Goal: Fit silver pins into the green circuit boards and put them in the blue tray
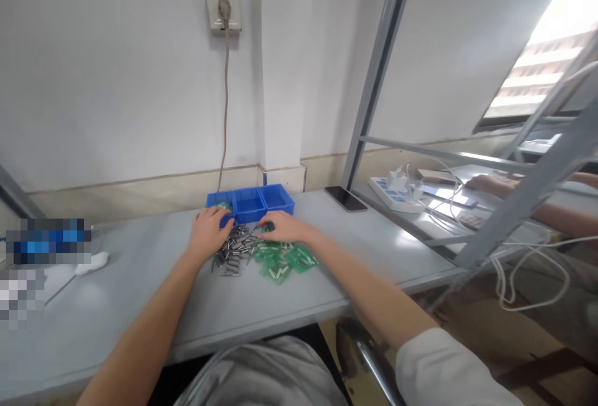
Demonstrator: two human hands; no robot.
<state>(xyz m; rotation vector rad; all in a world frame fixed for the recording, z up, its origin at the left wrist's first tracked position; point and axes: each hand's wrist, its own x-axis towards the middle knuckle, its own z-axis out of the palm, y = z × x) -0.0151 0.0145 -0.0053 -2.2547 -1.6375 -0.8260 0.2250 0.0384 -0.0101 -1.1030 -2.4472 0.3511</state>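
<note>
A loose pile of thin metal pins (232, 255) lies on the grey table. My left hand (208, 231) rests at the pile's left side, beside the left end of a blue three-compartment tray (249, 205). Its fingers are slightly bent and the thumb stands apart. My right hand (284, 226) is over the pile's right edge, in front of the tray, with curved fingers and a gap between thumb and forefinger. Just below it lie small green plastic bags (276, 264) with pale metal pieces inside. Some green also shows in the tray's left compartment.
A phone (346, 198) lies toward the table's back right. Beyond the metal frame post (374, 82) are a power strip (397, 193), white cables (507, 281) and another person's arm (560, 219). A white mouse (92, 262) lies at the left.
</note>
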